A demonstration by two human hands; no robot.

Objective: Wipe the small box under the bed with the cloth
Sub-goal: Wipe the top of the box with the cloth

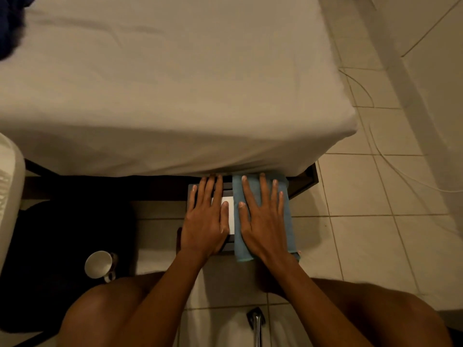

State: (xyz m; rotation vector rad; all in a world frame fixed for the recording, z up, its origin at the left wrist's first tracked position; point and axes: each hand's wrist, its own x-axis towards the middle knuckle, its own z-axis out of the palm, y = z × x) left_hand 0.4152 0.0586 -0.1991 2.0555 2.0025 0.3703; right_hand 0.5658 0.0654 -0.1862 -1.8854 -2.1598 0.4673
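From the head view, a bed [160,96] under a pale fitted sheet is filling the upper frame, its dark frame [304,181] showing at the corner above a floor [363,234] of cream tiles. The small box [229,216] is lying on the tiles, half under the bed edge. The left hand [206,224] is resting flat and open on the box, gripping nothing. The right hand [264,221] is pressing flat, fingers spread, on the blue cloth [288,221] covering the box's right side. A white mug [99,264] is sitting on a dark mat [62,246] to the left.
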